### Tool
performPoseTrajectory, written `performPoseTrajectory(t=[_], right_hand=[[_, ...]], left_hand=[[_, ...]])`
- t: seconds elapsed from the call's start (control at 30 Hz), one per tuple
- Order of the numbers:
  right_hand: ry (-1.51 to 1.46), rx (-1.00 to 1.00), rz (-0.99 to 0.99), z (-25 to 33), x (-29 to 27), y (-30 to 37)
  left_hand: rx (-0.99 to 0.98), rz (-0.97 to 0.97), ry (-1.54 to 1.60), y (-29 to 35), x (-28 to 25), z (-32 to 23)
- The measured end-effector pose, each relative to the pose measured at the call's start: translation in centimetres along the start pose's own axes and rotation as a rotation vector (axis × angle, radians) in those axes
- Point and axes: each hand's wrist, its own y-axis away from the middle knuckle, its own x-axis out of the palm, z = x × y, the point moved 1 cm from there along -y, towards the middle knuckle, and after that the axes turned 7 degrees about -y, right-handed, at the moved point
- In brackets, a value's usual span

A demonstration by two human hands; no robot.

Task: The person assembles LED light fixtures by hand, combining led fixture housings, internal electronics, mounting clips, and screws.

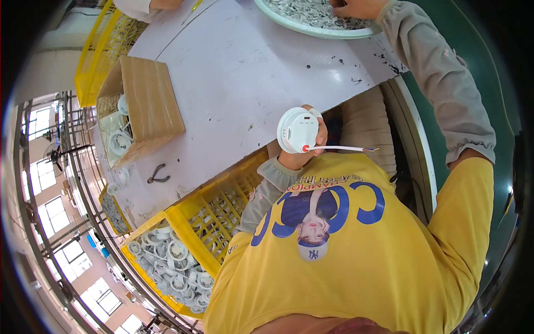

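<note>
Fingers [321, 129] of the left hand [311, 146] curl round a round white disc [297, 130], gripping its rim and holding it up close to the chest, just off the near edge of the table [239, 72]. From the disc's lower edge, at a red spot, a thin white wire [347, 148] runs out to the right, ending in bared tips. The right hand [359, 8] reaches far up across the table into a pale green basin [311, 28] heaped with small grey-white parts; its fingers are bent down among them, but whether they grip anything I cannot tell, since the picture's edge cuts them off.

The table is the largest thing in view: a pale, lilac-white top with scattered dark specks towards its right edge. Below its near edge stand yellow crates [214, 214], one bare, the one beside it full of white ring-shaped pieces [172, 261]. Another yellow crate [103, 47] sits at the table's far left corner. On the left part of the table lies a brown carton [147, 106] tipped on its side, open to the left, with white round parts showing inside. A few loose white rings [122, 177] lie just beside it. Near them, well apart from both hands, rests a small pair of dark pliers [158, 175].

At the top edge a second person's sleeve [136, 8] shows.
</note>
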Motion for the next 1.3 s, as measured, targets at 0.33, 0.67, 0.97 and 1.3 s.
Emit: performPoseTrajectory(t=[0.33,0.67,0.97,1.3], right_hand=[[-0.192,-0.117,-0.007,-0.9,1.0,0.2],[-0.276,-0.222,-0.099,-0.5,1.2,0.4],[-0.439,-0.260,-0.272,2.9,-0.2,3.0],[-0.371,-0.450,-0.471,8.8,0.3,12.1]], left_hand=[[-0.181,-0.276,-0.558,-0.5,1.9,0.2],[-0.189,-0.350,-0.820,-0.7,1.9,1.0],[-0.246,-0.330,-0.767,-0.3,1.9,1.0],[-0.165,-0.327,-0.810,-0.3,2.5,1.4]])
